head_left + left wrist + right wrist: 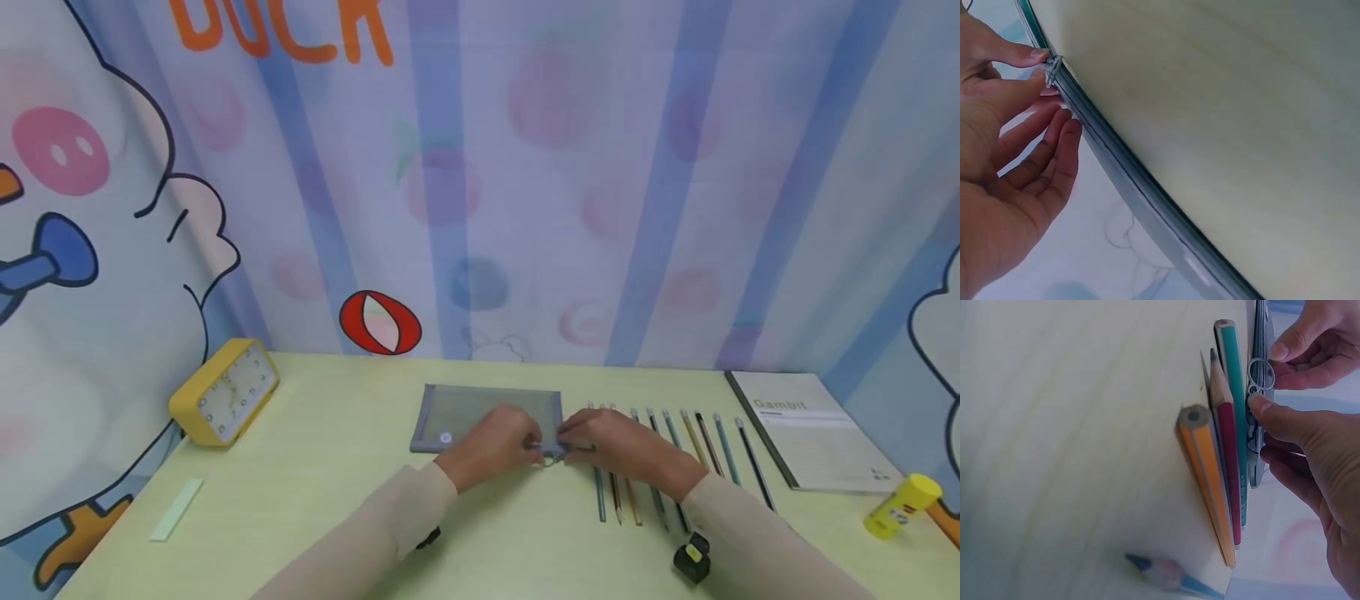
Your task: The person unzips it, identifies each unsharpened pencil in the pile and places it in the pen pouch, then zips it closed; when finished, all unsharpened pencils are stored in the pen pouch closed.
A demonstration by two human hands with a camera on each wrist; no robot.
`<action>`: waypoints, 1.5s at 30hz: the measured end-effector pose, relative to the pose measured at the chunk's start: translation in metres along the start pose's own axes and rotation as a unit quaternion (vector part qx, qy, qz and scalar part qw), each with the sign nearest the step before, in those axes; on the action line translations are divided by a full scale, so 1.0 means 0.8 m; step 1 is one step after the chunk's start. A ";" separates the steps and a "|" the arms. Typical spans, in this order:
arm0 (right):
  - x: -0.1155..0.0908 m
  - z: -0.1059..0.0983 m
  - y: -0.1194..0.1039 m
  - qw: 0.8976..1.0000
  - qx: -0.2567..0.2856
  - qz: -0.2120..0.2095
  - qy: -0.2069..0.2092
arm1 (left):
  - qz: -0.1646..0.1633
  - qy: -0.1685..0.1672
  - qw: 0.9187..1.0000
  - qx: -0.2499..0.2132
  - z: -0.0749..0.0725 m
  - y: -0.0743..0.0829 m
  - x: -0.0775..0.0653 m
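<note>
A translucent zip pouch point(472, 408) with a grey border lies flat at mid-table. At its front right corner my left hand point(498, 442) pinches the zipped edge, beside a metal ring point(1261, 374) on the zip. Close to it, my right hand point(618, 442) pinches the same edge at the corner, thumb against the metal zip part next to the ring. In the left wrist view, the grey edge point(1141, 181) runs diagonally away from the left hand point(1016, 137). The pouch looks flat; whether the zip is closed I cannot tell.
Several pencils point(727, 450) lie in a row right of the pouch, partly under the right hand and forearm. Further right are a notebook point(817, 433) and a yellow glue stick point(902, 506). On the left stand a yellow clock point(225, 392) and a pale green strip point(177, 510).
</note>
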State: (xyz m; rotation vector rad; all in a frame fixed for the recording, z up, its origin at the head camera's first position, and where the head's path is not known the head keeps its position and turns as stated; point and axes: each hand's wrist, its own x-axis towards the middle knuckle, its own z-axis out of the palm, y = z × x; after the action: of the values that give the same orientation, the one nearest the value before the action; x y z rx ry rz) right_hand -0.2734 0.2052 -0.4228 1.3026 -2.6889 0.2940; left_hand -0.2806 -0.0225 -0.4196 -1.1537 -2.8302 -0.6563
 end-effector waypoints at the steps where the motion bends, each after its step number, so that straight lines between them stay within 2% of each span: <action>1: 0.000 0.000 0.000 1.000 0.000 -0.001 -0.002 | 0.001 -0.002 1.000 0.003 0.000 0.002 0.002; 3: 0.001 0.001 -0.001 1.000 -0.005 -0.006 -0.002 | 0.003 -0.003 1.000 0.011 0.001 0.004 0.005; 11: 0.008 0.005 -0.005 0.999 -0.022 -0.025 0.006 | -0.027 -0.015 0.999 0.023 0.000 0.008 0.012; 18: 0.009 0.011 -0.005 0.999 -0.048 -0.024 0.007 | -0.021 -0.008 0.999 0.040 0.000 0.008 0.014; 22: 0.007 0.013 -0.003 0.999 -0.036 -0.023 0.009 | -0.015 0.000 0.999 0.034 -0.002 0.009 0.014; 30: 0.001 0.013 0.001 1.000 0.014 -0.009 0.017 | -0.023 0.006 1.000 -0.014 -0.009 0.013 0.010; 33: 0.002 0.013 0.000 0.999 0.027 -0.010 0.038 | -0.027 0.012 0.999 -0.019 -0.014 0.012 0.010; 38: 0.004 0.004 -0.004 0.995 0.053 0.006 0.087 | -0.049 0.032 0.997 -0.047 -0.035 0.014 0.007; 45: 0.004 0.000 -0.013 0.979 0.101 0.035 0.175 | -0.089 0.076 0.990 -0.075 -0.055 0.023 0.004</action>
State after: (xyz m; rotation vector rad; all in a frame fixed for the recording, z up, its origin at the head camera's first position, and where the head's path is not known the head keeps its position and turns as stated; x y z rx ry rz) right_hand -0.2672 0.1968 -0.4208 1.0807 -2.4558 0.7462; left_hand -0.2765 -0.0259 -0.3719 -0.8308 -2.8146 -0.9393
